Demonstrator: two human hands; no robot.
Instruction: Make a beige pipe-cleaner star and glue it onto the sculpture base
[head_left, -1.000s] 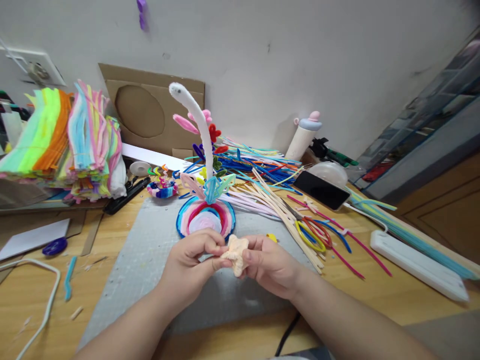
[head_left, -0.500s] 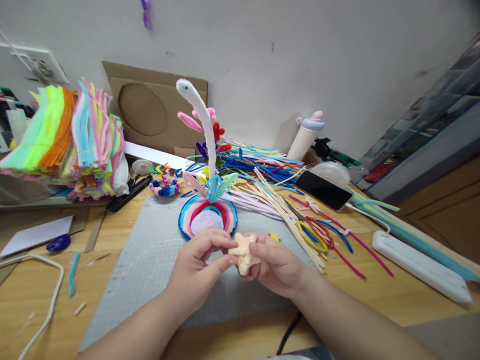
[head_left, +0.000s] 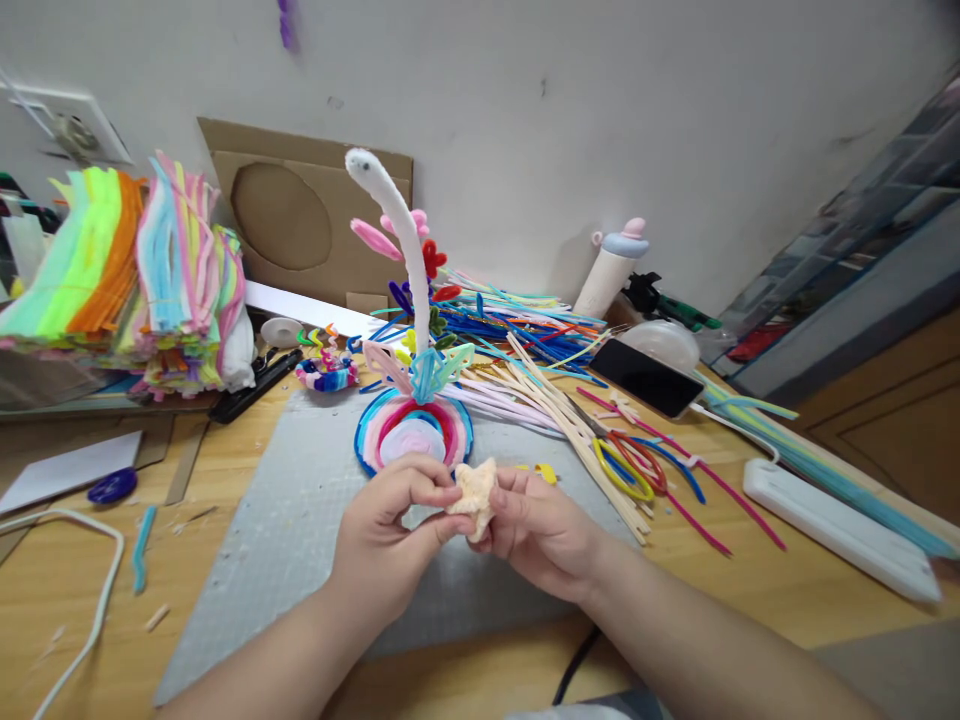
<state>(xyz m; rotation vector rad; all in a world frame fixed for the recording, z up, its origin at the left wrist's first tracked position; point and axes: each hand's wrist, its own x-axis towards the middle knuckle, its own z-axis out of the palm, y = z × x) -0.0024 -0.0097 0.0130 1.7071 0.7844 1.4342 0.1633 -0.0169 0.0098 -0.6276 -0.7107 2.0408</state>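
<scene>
We see a small cream star, fuzzy and plump with blunt points, held above the grey cutting mat. Our left hand pinches one side of it between thumb and fingers, while our right hand grips the other side, thumb against its edge. Just beyond, we find a round disc of fuzzy rings in blue, pink and red around a pale lilac centre, and a curved, plush white neck rises above it. Looped pipe-cleaner wings in turquoise, pink and mint sit at its foot. To the right on the wood-grained worktop, we see straight cream pipe cleaners, yellow-handled scissors and a flat, glossy phone.
</scene>
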